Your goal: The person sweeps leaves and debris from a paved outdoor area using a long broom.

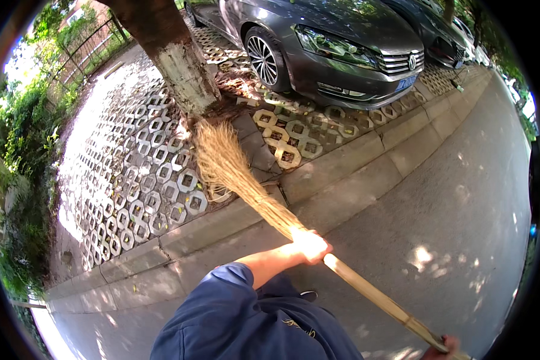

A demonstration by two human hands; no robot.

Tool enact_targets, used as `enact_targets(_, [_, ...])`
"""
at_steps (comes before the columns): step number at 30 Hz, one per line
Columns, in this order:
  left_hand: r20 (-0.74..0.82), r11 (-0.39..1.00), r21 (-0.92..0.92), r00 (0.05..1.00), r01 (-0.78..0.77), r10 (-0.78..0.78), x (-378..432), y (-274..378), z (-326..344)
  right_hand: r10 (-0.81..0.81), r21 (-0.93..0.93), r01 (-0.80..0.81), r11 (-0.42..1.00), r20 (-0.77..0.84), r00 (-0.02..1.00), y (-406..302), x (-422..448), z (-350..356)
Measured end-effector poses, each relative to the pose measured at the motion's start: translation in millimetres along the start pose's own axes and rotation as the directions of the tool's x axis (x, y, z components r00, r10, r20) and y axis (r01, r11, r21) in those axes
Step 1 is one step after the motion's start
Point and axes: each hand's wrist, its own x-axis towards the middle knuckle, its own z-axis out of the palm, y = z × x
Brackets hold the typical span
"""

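A straw broom [227, 164] stretches diagonally away from my body, its bristles fanned out in front of the base of a tree trunk [186, 76]. Whether the bristle tips touch the ground cannot be told. My left hand [310, 245] is wrapped around the broom where the bound straw meets the wooden handle [369, 294]. Down at the lower right, my right hand [443, 348] grips the handle near its end, partly cut off by the picture's edge. Beneath the straw lie the kerb [342, 168] and broken paving.
A dark grey Volkswagen car [342, 54] is parked beyond the kerb, with another dark car [436, 36] behind it. Grass pavers [148, 189] with fallen leaves cover the ground left of the trunk. Asphalt road [454, 216] runs along the right. Shrubs [22, 130] border the far left.
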Motion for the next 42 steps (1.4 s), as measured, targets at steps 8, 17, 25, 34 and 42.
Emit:
enact_targets(8, [0.316,0.958,0.198,0.912,0.208,-0.263,-116.8,-53.4,31.7,0.342,0.167,-0.378,0.911,0.21,0.916,100.2,-82.1,-26.6])
enact_targets(17, [0.14,0.974,0.186,0.977,0.133,-0.16,-130.7,11.4,26.5,0.304,0.17,-0.328,0.929,0.155,0.94,86.0,-64.3,-105.1])
enact_targets(25, [-0.075,0.995,-0.022,0.993,-0.097,0.095,-104.4,56.2,23.9,-0.057,0.022,0.06,0.998,-0.098,0.994,-43.3,-88.9,-107.6])
enact_targets(34, [0.216,0.995,-0.027,0.973,0.095,-0.087,-315.1,-104.8,66.2,0.271,-0.042,-0.268,0.963,0.086,0.959,30.2,-301.3,20.3])
enact_targets(42, [0.191,0.992,0.059,0.974,0.108,-0.118,-430.1,-122.4,33.7,0.235,0.072,-0.245,0.967,0.126,0.964,58.0,-400.2,-3.0])
